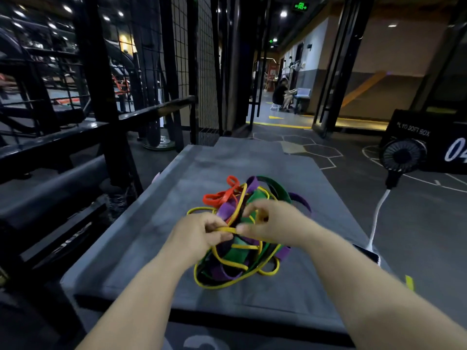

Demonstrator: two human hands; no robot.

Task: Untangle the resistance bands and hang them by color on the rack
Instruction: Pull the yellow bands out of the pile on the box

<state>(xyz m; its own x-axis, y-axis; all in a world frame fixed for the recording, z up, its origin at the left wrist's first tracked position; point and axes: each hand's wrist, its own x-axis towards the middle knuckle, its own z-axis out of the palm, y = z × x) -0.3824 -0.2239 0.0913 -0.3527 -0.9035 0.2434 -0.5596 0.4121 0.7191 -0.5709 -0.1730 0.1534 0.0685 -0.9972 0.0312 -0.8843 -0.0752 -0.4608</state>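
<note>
A tangled heap of resistance bands lies on a grey padded box [156, 238]. In it are thin yellow bands [222, 263], wide green bands [240, 253], purple bands [225, 208] and an orange-red band [222, 195] at the far left of the heap. My left hand [199, 236] pinches a yellow band at the top of the pile. My right hand [273, 221] grips the same yellow strand just to its right, fingers curled over the heap. Both hands hide the middle of the tangle.
A black metal rack [108, 97] with rails and mesh stands to the left. A small black fan [401, 155] with a white cable stands on the floor at right, before a black plyo box [429, 132]. A person sits far down the corridor [281, 93].
</note>
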